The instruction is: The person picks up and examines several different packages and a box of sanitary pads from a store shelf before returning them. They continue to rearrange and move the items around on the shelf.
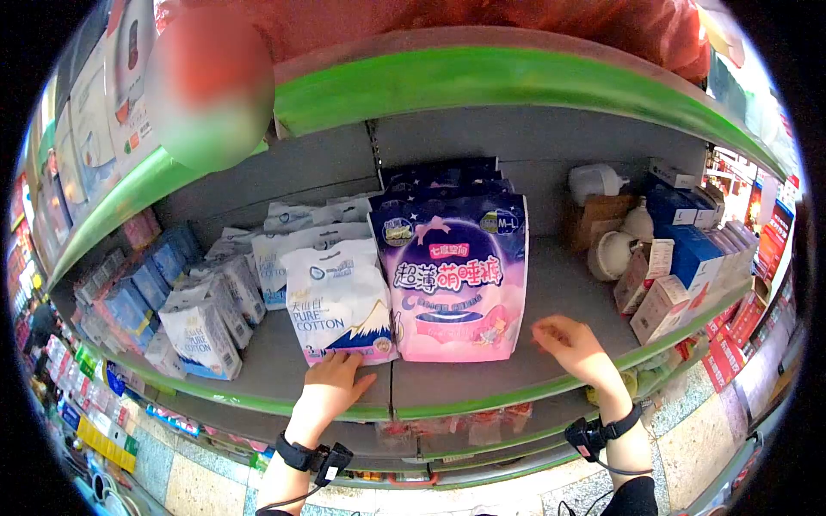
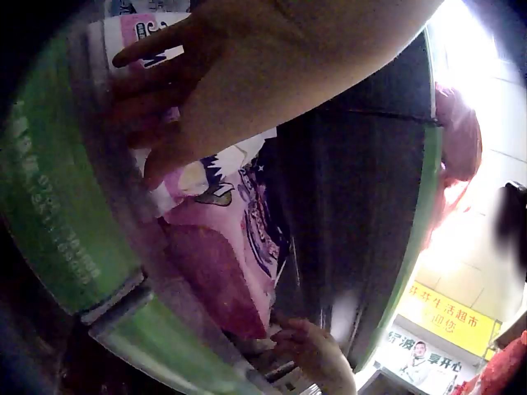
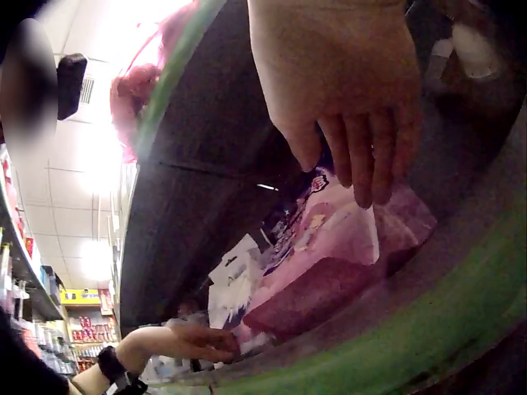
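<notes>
The left hand (image 1: 335, 383) touches the lower front of a white cotton package (image 1: 340, 301) with straight, spread fingers; the left wrist view shows this hand (image 2: 189, 90) flat against the pack's bottom edge. Right of that pack, a purple and pink package (image 1: 459, 275) stands upright at the shelf front, with more dark packs behind it. The right hand (image 1: 572, 344) hovers just right of the pink package, fingers relaxed and holding nothing. In the right wrist view the right hand (image 3: 346, 107) hangs with extended fingers over the pink package (image 3: 329, 263); whether they touch cannot be told.
Small white packs (image 1: 202, 337) and blue packs stand at the left of the shelf. Light bulbs (image 1: 609, 255) and boxes (image 1: 691, 258) fill the right end. A green shelf edge (image 1: 516, 404) runs along the front, and another green edge (image 1: 499, 79) arches above.
</notes>
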The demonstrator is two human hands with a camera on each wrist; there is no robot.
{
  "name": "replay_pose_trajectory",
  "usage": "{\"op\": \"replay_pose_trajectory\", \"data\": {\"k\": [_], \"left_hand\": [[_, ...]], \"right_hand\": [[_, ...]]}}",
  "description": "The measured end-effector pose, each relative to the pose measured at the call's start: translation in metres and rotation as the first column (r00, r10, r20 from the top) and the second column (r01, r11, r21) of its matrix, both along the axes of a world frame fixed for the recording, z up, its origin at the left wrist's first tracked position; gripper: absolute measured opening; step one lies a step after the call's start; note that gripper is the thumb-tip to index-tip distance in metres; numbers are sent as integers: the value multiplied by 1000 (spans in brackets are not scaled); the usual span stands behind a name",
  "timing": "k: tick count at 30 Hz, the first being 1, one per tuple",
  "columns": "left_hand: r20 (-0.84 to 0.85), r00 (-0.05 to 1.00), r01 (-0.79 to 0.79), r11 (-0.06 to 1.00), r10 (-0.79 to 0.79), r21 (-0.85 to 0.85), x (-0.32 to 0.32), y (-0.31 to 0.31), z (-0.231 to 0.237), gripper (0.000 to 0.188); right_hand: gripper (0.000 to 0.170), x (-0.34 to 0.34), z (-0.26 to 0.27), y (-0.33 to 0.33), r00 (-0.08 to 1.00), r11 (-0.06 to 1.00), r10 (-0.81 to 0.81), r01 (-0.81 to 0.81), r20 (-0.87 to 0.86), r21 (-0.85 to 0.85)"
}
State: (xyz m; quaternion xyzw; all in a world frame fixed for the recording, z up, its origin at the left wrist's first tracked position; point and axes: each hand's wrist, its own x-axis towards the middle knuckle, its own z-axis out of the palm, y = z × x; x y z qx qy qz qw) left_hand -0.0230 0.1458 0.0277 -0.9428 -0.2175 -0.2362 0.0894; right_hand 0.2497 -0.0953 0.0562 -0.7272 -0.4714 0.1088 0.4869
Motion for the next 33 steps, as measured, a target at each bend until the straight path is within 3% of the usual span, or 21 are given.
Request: {"op": "replay_pose_trajectory", "data": {"k": [1, 7, 9, 11, 14, 16, 17, 19, 21, 23, 25, 26, 27, 28, 30, 33], "left_hand": [[-5, 1000, -13, 1000, 13, -9, -1, -4, 2, 31], [98, 992, -61, 978, 82, -199, -26, -39, 23, 23], [142, 986, -62, 983, 88, -175, -38, -55, 28, 23], [88, 989, -86, 941, 121, -328, -51, -71, 40, 25], [20, 999, -31, 847, 49, -530, -81, -81, 30, 27], [-66, 997, -21, 729, -32, -684, -104, -80, 11, 29], [-152, 988, -125, 601, 5, -789, -114, -83, 6, 33], [-241, 970, -216, 520, 19, -826, -147, -72, -23, 36], [-232, 967, -250, 598, 108, -762, -194, -54, -68, 40], [-271, 950, -311, 558, 155, -770, -242, -41, -94, 40], [-313, 938, -345, 449, 146, -824, -287, -33, -120, 40], [-180, 978, -204, 329, 104, -922, -306, -33, -137, 40], [-183, 983, -180, 216, 8, -960, -317, -34, -137, 41], [-175, 984, -167, 186, -26, -968, -328, -35, -141, 40], [-153, 987, -143, 166, -50, -976, -343, -33, -142, 40], [-60, 997, -46, 248, -48, -968, -364, -27, -134, 38]], "right_hand": [[25, -3, -3, -2, 1000, 998, 15, -14, -15, 64], [19, -11, -15, -17, 978, 996, 56, -41, -201, 78], [19, -13, -19, -20, 959, 988, 105, -70, -264, 140], [20, -19, -22, -24, 958, 983, 128, -88, -255, 162], [22, -37, -29, -36, 937, 969, 146, -71, -316, 239], [22, -58, -41, -44, 935, 965, 108, -17, -338, 261], [22, -70, -51, -47, 931, 964, 82, 17, -356, 266], [22, -100, -75, -51, 912, 969, 50, 55, -407, 241], [22, -131, -105, -50, 878, 973, -23, 130, -478, 190], [21, -167, -127, -44, 849, 979, -56, 150, -525, 138], [20, -203, -147, -33, 831, 986, -41, 122, -555, 109], [20, -222, -151, -23, 813, 990, -30, 102, -582, 93], [20, -243, -154, -14, 793, 994, -20, 81, -609, 73], [20, -260, -156, -5, 793, 997, 17, 34, -609, 71], [20, -293, -150, 15, 772, 999, 40, -25, -635, 33], [20, -332, -146, 45, 774, 994, 98, -106, -625, 24]]}}
